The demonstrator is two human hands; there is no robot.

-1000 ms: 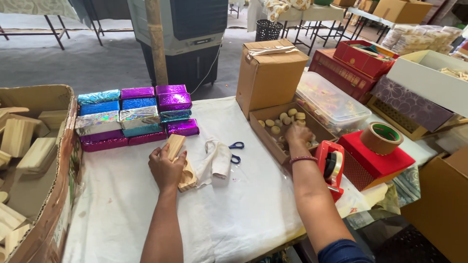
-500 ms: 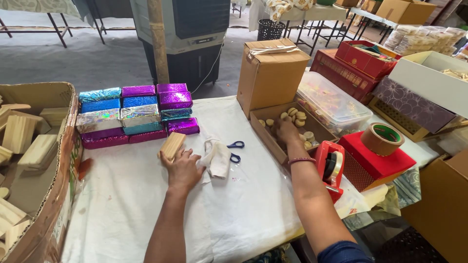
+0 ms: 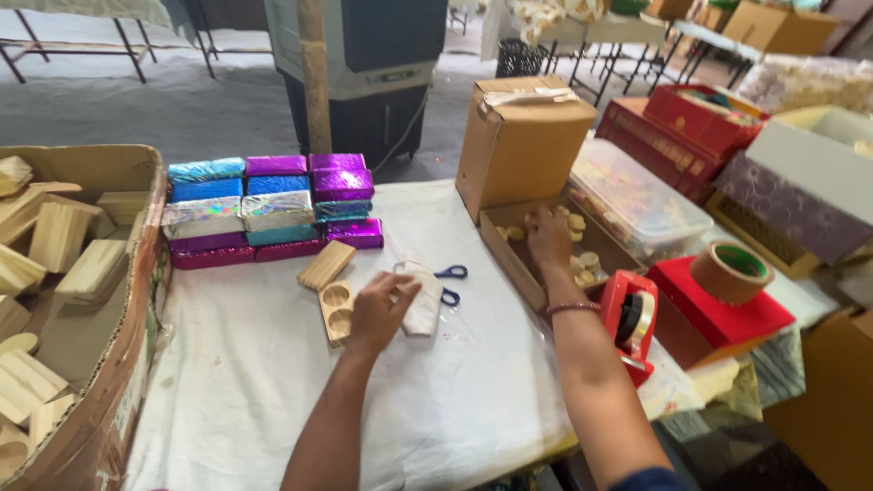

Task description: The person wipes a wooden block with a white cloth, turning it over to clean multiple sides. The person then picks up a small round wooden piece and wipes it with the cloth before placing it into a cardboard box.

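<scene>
My left hand (image 3: 380, 309) lies with curled fingers over the right edge of a small wooden tray (image 3: 335, 309) that has two round hollows. Its fingertips touch a white cloth pouch (image 3: 424, 305). A plain wooden block (image 3: 326, 265) lies just behind the tray. My right hand (image 3: 548, 238) reaches into a shallow cardboard box (image 3: 506, 259) of pale round pieces (image 3: 582, 265), fingers down among them. What they hold is hidden.
Blue-handled scissors (image 3: 451, 283) lie beside the pouch. Shiny wrapped boxes (image 3: 268, 211) are stacked at the back. A big carton (image 3: 127, 364) of wooden blocks stands left. Right: a tall carton (image 3: 518, 141), a clear tub (image 3: 641, 202), a red tape dispenser (image 3: 629, 325), a tape roll (image 3: 729, 272).
My left hand moved right and set down the wooden piece it held. It now lies as a hollowed tray and a separate block. My right hand stayed in the shallow box.
</scene>
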